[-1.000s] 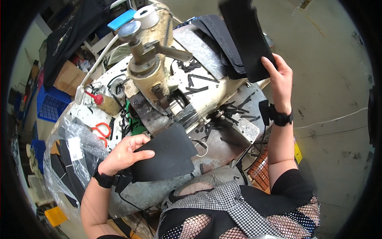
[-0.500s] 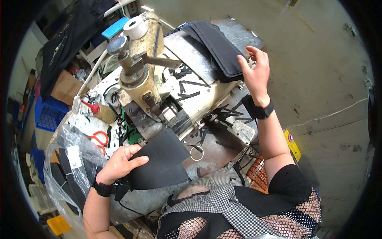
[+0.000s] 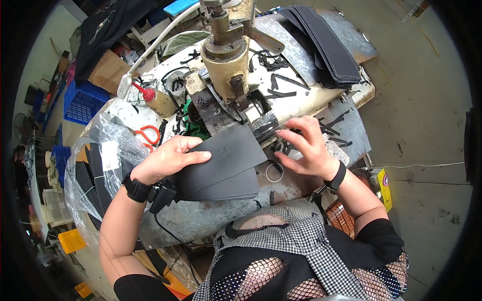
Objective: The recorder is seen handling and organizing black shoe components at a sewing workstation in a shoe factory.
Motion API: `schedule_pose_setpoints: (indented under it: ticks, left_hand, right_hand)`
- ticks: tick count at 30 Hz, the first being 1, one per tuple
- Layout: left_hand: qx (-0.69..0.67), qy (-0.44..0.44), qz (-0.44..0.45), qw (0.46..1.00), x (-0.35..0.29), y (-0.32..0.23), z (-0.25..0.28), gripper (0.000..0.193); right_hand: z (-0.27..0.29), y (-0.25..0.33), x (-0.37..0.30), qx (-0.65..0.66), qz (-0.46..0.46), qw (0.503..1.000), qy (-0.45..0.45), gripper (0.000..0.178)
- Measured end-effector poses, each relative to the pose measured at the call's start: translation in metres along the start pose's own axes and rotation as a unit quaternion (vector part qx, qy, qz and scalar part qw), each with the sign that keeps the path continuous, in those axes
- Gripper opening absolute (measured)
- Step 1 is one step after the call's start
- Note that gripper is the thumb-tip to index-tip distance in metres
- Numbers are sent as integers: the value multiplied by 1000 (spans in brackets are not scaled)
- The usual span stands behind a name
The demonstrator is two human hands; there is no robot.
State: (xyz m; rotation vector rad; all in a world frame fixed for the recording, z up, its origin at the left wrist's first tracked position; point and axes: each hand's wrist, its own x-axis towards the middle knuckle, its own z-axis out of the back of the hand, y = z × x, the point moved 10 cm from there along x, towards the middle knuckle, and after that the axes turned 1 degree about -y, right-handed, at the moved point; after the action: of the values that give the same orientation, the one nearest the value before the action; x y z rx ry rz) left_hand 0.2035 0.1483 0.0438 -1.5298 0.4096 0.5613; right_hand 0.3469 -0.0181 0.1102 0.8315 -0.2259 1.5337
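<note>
My left hand (image 3: 170, 159) grips a small fanned stack of black, smooth rectangular sheets (image 3: 228, 153), thumb on top. The top sheet lies at an angle over the others, close to the foot of a cream-coloured machine (image 3: 226, 70). Just right of the sheets, my right hand (image 3: 310, 153) has its fingers apart and curved, with nothing in them. Behind it, at the far right of the machine bed, rests a pile of black panels (image 3: 329, 47) with edge lines. The undersides of the held sheets are hidden.
Black offcut strips (image 3: 283, 88) litter the machine table. Orange-handled scissors (image 3: 149, 134) and a red-tipped bottle (image 3: 155, 98) lie left of the machine. Clear plastic (image 3: 108, 145) covers more black pieces. A white ring (image 3: 274, 172) lies at the front; a blue crate (image 3: 85, 103) stands left.
My right hand has come down and left from beside the panel pile to near the held sheets. The left hand keeps hold of its sheets. The whole view has shifted.
</note>
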Motion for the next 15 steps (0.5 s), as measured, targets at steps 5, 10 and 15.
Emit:
schedule_pose_setpoints:
  ticks: [5, 10, 15]
  left_hand:
    - [-51, 2, -17, 999, 17, -7, -1, 15]
    - [43, -25, -107, 993, 5, -19, 0, 28]
    - [-62, 9, -46, 997, -7, -4, -3, 25]
  right_hand:
    - [12, -6, 18, -106, 42, 992, -52, 35]
    - [102, -41, 23, -186, 18, 968, -167, 28]
    - [163, -131, 2, 17, -273, 937, -218, 11]
